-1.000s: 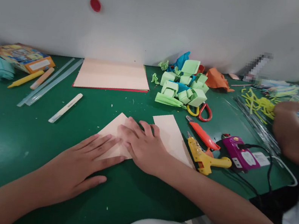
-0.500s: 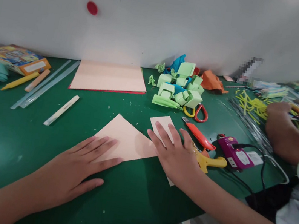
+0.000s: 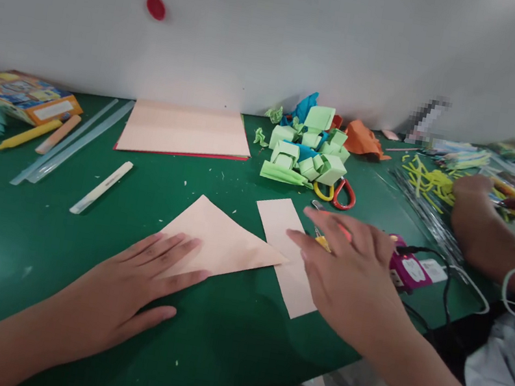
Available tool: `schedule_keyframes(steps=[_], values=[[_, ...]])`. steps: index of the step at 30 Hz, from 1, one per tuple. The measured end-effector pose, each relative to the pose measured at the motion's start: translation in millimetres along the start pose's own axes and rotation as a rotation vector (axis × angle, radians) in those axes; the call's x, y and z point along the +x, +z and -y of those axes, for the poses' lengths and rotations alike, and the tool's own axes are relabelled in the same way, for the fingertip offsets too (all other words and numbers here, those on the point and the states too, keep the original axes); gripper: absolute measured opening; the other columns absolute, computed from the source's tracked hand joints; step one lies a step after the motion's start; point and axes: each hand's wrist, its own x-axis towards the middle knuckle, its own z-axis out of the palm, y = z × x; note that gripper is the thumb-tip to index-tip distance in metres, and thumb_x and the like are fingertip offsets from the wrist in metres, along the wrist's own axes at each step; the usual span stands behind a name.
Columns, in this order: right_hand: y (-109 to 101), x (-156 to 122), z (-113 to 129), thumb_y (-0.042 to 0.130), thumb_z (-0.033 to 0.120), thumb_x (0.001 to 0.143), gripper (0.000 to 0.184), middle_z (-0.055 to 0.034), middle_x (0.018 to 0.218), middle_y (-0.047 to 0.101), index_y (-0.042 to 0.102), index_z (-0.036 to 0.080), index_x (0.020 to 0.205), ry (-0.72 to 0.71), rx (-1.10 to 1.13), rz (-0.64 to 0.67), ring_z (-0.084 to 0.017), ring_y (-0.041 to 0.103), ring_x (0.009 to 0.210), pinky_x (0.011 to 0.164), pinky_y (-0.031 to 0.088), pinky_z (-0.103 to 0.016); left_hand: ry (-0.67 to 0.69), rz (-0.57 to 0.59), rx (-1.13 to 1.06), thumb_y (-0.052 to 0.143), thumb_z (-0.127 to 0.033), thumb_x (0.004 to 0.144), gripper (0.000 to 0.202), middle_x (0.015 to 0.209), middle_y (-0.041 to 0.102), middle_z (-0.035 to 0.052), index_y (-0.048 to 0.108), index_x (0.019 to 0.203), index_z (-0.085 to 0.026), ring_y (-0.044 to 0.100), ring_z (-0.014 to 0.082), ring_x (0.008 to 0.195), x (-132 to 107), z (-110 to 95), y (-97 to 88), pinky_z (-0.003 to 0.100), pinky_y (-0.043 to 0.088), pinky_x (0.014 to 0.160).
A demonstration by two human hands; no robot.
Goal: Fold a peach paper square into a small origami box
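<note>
My left hand (image 3: 142,289) lies flat with fingers stretched on a pale peach sheet of paper folded into a triangle (image 3: 223,237). The triangle's right tip rests on a peach paper strip (image 3: 290,277) that lies slantwise on the table. Over the strip's right edge hovers my right hand (image 3: 352,278), fingers extended and nothing held. Behind it, a red-handled cutter (image 3: 346,233) and a small yellow part (image 3: 323,243) are mostly hidden.
On the green table (image 3: 139,193) lie a peach sheet stack (image 3: 186,132), green paper pieces (image 3: 312,146), scissors (image 3: 345,194), a white cutter (image 3: 101,188), clear glue sticks (image 3: 80,144) and a purple power adapter (image 3: 415,269) with cables. At right, a co-worker's arm (image 3: 484,224) reaches among yellow strips.
My right hand has lifted from the papers and moved right, uncovering the strip and the triangle's tip while hiding more of the red cutter and yellow glue gun. My left hand stays put.
</note>
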Motion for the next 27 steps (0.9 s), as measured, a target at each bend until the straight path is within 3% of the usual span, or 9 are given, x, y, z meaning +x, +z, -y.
schedule_keyframes(steps=[2,4,6,8,13,21,24,27], values=[[3.3,4.3,14.1,0.048,0.015,0.098,0.035,-0.0073,0.138,0.066,0.072,0.024,0.122,-0.109,0.141,0.098,-0.032,0.056,0.122,0.103,0.039,-0.055,-0.004,-0.001,-0.002,0.052,-0.050,0.102,0.065,0.171,0.018,-0.0019,0.028,0.161,-0.040,0.027,0.0304,0.155,0.3,-0.2,-0.3,0.046,0.019,0.127],[11.9,10.3,33.0,0.044,0.020,0.102,0.038,-0.0079,0.143,0.063,0.064,0.021,0.134,-0.191,0.259,0.116,-0.027,0.053,0.129,0.113,0.034,-0.051,-0.006,0.000,-0.001,0.052,-0.050,0.102,0.065,0.171,0.020,-0.0021,0.027,0.161,-0.040,0.027,0.0301,0.155,0.9,-0.5,-0.1,0.046,0.019,0.126],[24.6,17.1,51.1,0.042,0.032,0.105,0.050,-0.0123,0.158,0.048,0.047,0.012,0.151,-0.313,0.299,0.147,-0.029,0.036,0.147,0.121,0.026,-0.051,-0.004,0.008,-0.008,0.051,-0.051,0.102,0.065,0.170,0.022,-0.0026,0.026,0.161,-0.040,0.027,0.0293,0.155,1.3,-0.8,0.3,0.046,0.019,0.127],[39.3,22.7,63.3,0.046,0.046,0.104,0.067,-0.0184,0.164,0.036,0.037,0.004,0.156,-0.387,0.311,0.204,-0.033,0.024,0.154,0.124,0.022,-0.053,-0.004,0.014,-0.020,0.051,-0.051,0.102,0.066,0.170,0.023,-0.0028,0.025,0.162,-0.040,0.027,0.0288,0.155,1.3,-1.1,0.6,0.047,0.019,0.127],[64.4,26.8,65.9,0.035,0.062,0.104,0.081,-0.0177,0.169,0.020,0.028,0.005,0.160,-0.393,0.339,0.317,-0.035,0.018,0.156,0.126,0.021,-0.053,-0.003,0.008,-0.028,0.050,-0.053,0.102,0.065,0.170,0.024,-0.0017,0.026,0.161,-0.041,0.027,0.0275,0.155,-0.7,-0.6,0.1,0.045,0.018,0.127],[64.7,24.7,63.7,0.031,0.063,0.104,0.079,-0.0142,0.170,0.018,0.027,0.009,0.161,-0.378,0.355,0.327,-0.032,0.017,0.157,0.127,0.018,-0.056,-0.062,-0.047,0.113,0.049,-0.054,0.102,0.066,0.168,0.031,0.0015,0.030,0.161,-0.032,0.021,0.0279,0.157,-9.0,-15.5,-2.6,0.045,0.006,0.129],[66.1,24.0,63.5,0.030,0.063,0.104,0.079,-0.0129,0.170,0.018,0.027,0.009,0.162,-0.383,0.355,0.311,-0.032,0.015,0.157,0.127,0.017,-0.056,-0.136,-0.087,0.152,0.050,-0.052,0.100,0.064,0.167,0.033,0.0022,0.035,0.160,-0.032,0.023,0.0304,0.156,-27.6,-18.8,-4.6,0.049,0.004,0.129],[67.9,22.8,63.1,0.030,0.062,0.105,0.078,-0.0123,0.170,0.017,0.026,0.009,0.162,-0.387,0.343,0.297,-0.032,0.014,0.157,0.127,0.016,-0.056,-0.242,-0.080,0.158,0.047,-0.049,0.100,0.061,0.167,0.033,-0.0022,0.033,0.159,-0.039,0.026,0.0323,0.155,-60.0,-13.7,-8.4,0.053,0.009,0.128]])
